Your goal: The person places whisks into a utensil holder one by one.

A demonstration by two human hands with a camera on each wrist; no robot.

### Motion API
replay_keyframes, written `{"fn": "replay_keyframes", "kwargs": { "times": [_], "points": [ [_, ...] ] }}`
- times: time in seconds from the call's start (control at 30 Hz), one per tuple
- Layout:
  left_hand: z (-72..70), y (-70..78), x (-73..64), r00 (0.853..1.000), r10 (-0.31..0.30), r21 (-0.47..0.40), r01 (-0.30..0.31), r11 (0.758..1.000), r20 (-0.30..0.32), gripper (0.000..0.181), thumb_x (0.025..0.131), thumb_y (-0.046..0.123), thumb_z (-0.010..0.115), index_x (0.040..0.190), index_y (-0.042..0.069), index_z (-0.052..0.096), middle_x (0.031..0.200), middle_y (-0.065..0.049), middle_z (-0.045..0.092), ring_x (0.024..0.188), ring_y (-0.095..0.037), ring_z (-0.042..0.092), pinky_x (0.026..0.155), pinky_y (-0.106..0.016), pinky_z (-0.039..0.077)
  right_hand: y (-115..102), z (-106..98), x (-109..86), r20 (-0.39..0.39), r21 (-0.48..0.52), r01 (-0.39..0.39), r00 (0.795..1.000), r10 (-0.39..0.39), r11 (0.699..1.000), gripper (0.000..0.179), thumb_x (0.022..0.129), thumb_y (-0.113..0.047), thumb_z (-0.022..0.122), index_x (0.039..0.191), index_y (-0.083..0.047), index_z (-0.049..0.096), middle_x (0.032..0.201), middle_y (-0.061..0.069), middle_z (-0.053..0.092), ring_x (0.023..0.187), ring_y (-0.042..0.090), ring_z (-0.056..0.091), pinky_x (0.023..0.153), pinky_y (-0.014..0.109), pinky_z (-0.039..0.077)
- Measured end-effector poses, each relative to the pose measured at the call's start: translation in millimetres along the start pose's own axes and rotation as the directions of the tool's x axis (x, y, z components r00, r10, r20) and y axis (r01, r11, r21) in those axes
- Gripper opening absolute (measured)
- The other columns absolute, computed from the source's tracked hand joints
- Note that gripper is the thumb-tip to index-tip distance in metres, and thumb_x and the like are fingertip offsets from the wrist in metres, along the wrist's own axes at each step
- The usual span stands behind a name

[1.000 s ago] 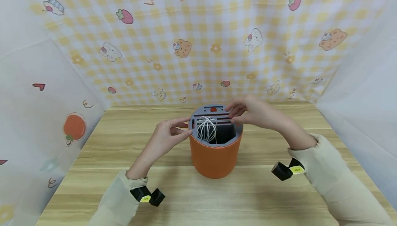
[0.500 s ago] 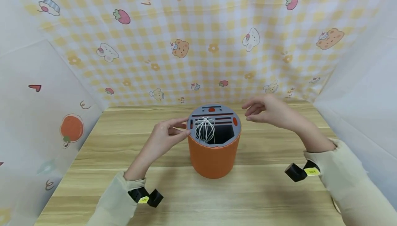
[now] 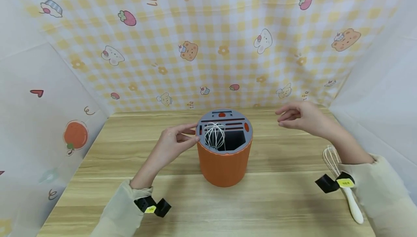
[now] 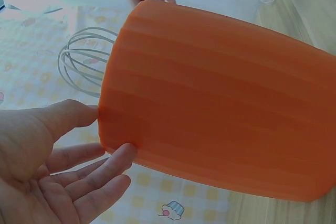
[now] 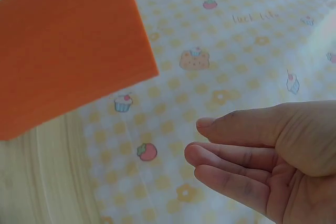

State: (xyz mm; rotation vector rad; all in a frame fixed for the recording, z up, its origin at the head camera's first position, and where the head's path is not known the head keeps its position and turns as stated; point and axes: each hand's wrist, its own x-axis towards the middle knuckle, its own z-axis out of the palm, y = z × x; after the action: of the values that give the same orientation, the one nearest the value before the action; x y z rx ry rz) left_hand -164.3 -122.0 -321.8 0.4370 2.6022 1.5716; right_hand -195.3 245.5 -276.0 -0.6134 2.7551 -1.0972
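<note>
An orange round utensil holder point(image 3: 224, 166) with a grey slotted top stands upright on the wooden table. Inside its large front compartment, on the left, is a whisk point(image 3: 214, 135), white wire loops up; its lower part is hidden. My left hand point(image 3: 178, 141) touches the holder's left rim: thumb at the edge, fingertips against the orange side point(image 4: 220, 98), fingers loosely bent. To the right of the holder, my right hand point(image 3: 301, 117) hovers apart from it, empty, with fingers and thumb loosely extended point(image 5: 241, 161).
A second whisk point(image 3: 353, 206) with a white handle lies on the table point(image 3: 277, 200) at the right, partly hidden under my right wrist and sleeve. Behind the table hangs a yellow checked cloth point(image 3: 208, 23). White sheets point(image 3: 381, 77) close off both sides.
My right hand has left the holder's top and moved to the right. The whisk on the table has come into sight beneath that arm. My left hand stays at the rim.
</note>
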Motion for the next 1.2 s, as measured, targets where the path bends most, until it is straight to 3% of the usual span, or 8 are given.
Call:
{"fn": "replay_keyframes", "kwargs": {
  "times": [0.33, 0.77, 1.2],
  "points": [
    [-0.4, 1.9, -1.5, 1.000, 0.007, -0.008, -0.007, 1.000, 0.009, 0.045, 0.084, 0.023, 0.068, 0.126, 0.008, 0.057, 0.109, -0.014, 0.062, 0.088, -0.021, 0.065, 0.073, -0.033, 0.053, 27, -8, -16.6, -0.066, -0.001, 0.024, 0.998, -0.024, 1.000, 0.028, 0.082, 0.002, 0.066, 0.108, 0.009, 0.060, 0.086, 0.014, 0.068, 0.075, 0.007, 0.064, 0.063, 0.022, 0.052],
    [-1.0, 2.4, -2.4, 1.000, 0.009, -0.018, -0.008, 1.000, 0.010, 0.045, 0.084, 0.022, 0.068, 0.126, 0.007, 0.057, 0.109, -0.014, 0.062, 0.089, -0.022, 0.065, 0.073, -0.034, 0.053, 64, -24, -48.6, -0.095, -0.070, -0.111, 0.990, 0.104, 0.991, 0.032, 0.085, -0.011, 0.066, 0.110, 0.007, 0.059, 0.085, 0.011, 0.068, 0.073, 0.008, 0.064, 0.062, 0.020, 0.049],
    [-0.2, 0.2, -0.8, 1.000, 0.003, -0.025, -0.002, 1.000, 0.001, 0.046, 0.083, 0.022, 0.069, 0.125, 0.009, 0.058, 0.107, -0.014, 0.062, 0.087, -0.020, 0.065, 0.073, -0.034, 0.053, 106, -30, -78.2, -0.104, -0.036, -0.193, 0.977, 0.188, 0.981, 0.037, 0.086, -0.008, 0.064, 0.113, 0.014, 0.053, 0.083, 0.012, 0.067, 0.069, 0.004, 0.062, 0.059, 0.023, 0.051]
  ]
}}
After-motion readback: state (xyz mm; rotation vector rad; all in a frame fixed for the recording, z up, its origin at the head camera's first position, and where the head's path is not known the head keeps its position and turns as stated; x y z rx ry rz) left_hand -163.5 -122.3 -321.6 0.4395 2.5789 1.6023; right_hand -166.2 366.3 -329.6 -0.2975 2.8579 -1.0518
